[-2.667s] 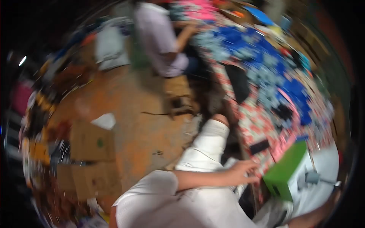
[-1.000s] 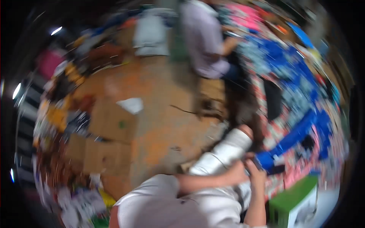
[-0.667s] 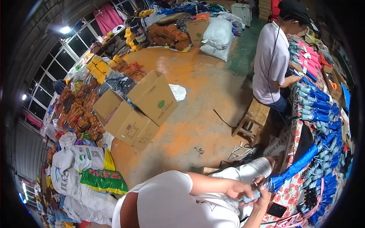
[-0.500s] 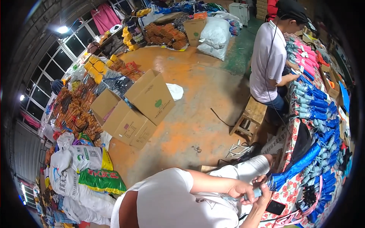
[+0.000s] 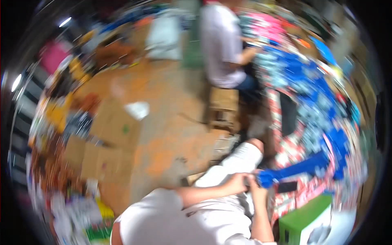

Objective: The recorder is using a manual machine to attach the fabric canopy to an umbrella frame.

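Observation:
A folded blue umbrella lies slantwise over the table edge, its near end at my hands. My left hand is closed at that end, its forearm reaching across my lap from the left. Closed beside it, with the forearm rising from below, is my right hand. Blur smears the fingers, and the umbrella's grey handle is hidden within them. A dark phone rests on the flowered tablecloth just right of my right hand.
Blue umbrellas with grey ends are heaped along the table. A co-worker sits on a wooden stool farther up. A green and white box stands at the lower right. Open cardboard cartons stand left on the orange floor.
The view has swung right and blurred, so the room sits farther left. The green and white box has come into view. The grey handle, visible between my hands before, is now covered.

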The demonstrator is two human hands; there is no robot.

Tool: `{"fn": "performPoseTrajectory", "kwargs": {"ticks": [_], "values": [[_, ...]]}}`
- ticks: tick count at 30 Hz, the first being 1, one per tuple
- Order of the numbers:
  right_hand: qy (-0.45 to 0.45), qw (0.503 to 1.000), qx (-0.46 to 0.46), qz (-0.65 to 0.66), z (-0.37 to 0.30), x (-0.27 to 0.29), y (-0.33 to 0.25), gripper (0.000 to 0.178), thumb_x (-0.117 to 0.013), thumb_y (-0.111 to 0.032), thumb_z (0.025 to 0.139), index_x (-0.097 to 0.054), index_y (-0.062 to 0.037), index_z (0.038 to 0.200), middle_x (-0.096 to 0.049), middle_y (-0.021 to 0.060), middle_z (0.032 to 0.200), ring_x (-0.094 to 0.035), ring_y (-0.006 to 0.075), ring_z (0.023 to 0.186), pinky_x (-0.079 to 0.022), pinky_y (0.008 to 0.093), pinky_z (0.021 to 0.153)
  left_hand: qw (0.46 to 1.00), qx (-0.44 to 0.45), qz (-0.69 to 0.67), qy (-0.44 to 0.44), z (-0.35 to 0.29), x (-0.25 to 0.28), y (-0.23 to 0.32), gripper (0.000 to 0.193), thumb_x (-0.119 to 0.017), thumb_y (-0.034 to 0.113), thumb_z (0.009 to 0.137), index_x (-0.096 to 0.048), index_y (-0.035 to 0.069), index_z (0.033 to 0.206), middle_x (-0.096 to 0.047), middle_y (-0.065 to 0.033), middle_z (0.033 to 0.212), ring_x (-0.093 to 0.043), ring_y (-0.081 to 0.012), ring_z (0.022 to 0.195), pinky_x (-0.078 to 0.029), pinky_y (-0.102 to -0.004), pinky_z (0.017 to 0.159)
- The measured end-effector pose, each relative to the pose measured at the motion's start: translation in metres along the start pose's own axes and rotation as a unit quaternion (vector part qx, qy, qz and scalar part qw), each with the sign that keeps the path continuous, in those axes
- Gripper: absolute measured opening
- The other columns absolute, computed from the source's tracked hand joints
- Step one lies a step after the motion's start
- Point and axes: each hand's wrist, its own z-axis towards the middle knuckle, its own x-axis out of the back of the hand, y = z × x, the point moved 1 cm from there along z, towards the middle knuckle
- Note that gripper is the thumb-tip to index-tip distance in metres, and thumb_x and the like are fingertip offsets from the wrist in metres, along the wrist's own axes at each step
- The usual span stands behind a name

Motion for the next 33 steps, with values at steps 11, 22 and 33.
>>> {"fn": "performPoseTrajectory", "kwargs": {"ticks": [11,22,33], "values": [[0.092,0.982,-0.101,0.131,-0.082,0.048,0.076,0.042,-0.072,-0.022,0.084,-0.059,0.0019,0.116,-0.064,0.0094,0.09,-0.059,0.0178,0.077,-0.049,0.029,0.071,0.997,0.029,0.027,-0.064,0.18,-0.021,0.081,0.016,-0.064,0.008,0.072,-0.064,0.004,0.088,-0.06,-0.0052,0.071,-0.055,-0.0154,0.061,-0.044,-0.0273,0.056],[0.362,0.918,-0.16,0.016,-0.188,0.096,0.098,0.01,-0.068,-0.008,0.081,-0.07,-0.0004,0.086,-0.065,0.005,0.07,-0.051,0.0124,0.056,-0.044,0.0245,0.053,0.983,-0.178,0.025,-0.032,0.283,-0.052,0.082,0.063,-0.07,0.01,0.083,-0.045,0.002,0.14,-0.056,-0.0254,0.129,-0.061,-0.0297,0.113,-0.048,-0.0325,0.096],[0.492,0.662,-0.4,-0.401,-0.347,0.286,0.347,0.049,-0.045,-0.04,0.093,-0.064,-0.0018,0.117,-0.067,0.0191,0.113,-0.063,0.0383,0.098,-0.048,0.0457,0.086,0.95,-0.16,0.218,-0.158,0.087,-0.042,-0.032,0.025,-0.062,0.005,0.083,-0.067,0.0,0.107,-0.069,-0.01,0.087,-0.06,-0.0201,0.072,-0.05,-0.0289,0.072]]}}
